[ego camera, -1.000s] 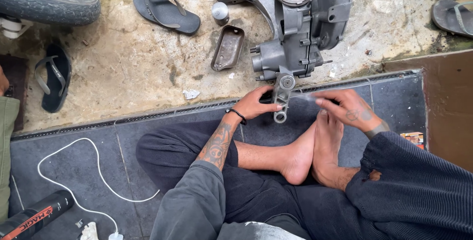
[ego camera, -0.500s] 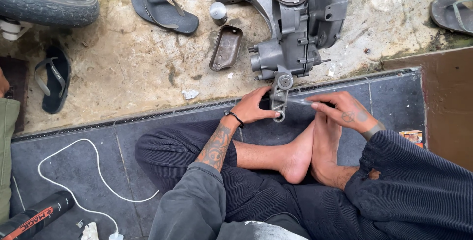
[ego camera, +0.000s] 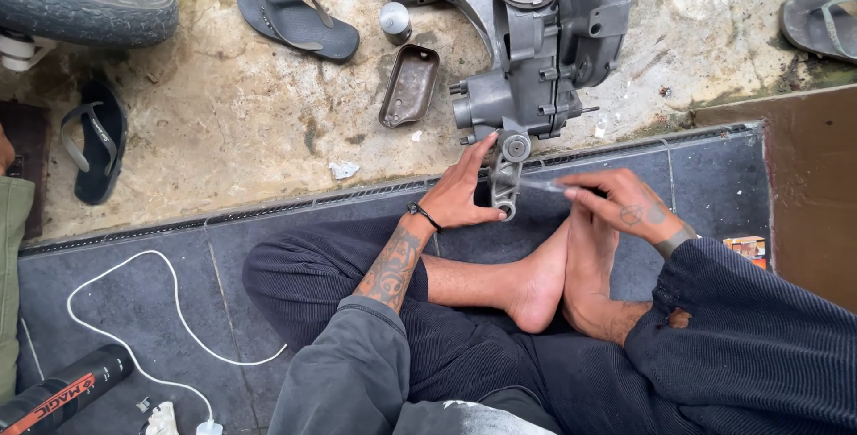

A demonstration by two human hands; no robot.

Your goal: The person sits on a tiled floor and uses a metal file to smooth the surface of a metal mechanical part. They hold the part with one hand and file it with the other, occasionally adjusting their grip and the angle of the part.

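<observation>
Left hand [ego camera: 460, 196] clasps grey metal bracket [ego camera: 506, 181] from left side. Right hand [ego camera: 625, 207] pinches thin rod [ego camera: 540, 184], tip aimed left at bracket. Bracket long axis runs near–far, far end at engine casing [ego camera: 536, 51]. Left hand nearer bracket.

Grey engine case [ego camera: 544, 51], black sandal [ego camera: 299, 16], white cable [ego camera: 161, 310]

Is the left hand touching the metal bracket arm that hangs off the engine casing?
Touching. The head view shows the left hand with its fingers laid against the side of the bracket arm below the engine casing, with no gap between them.
</observation>
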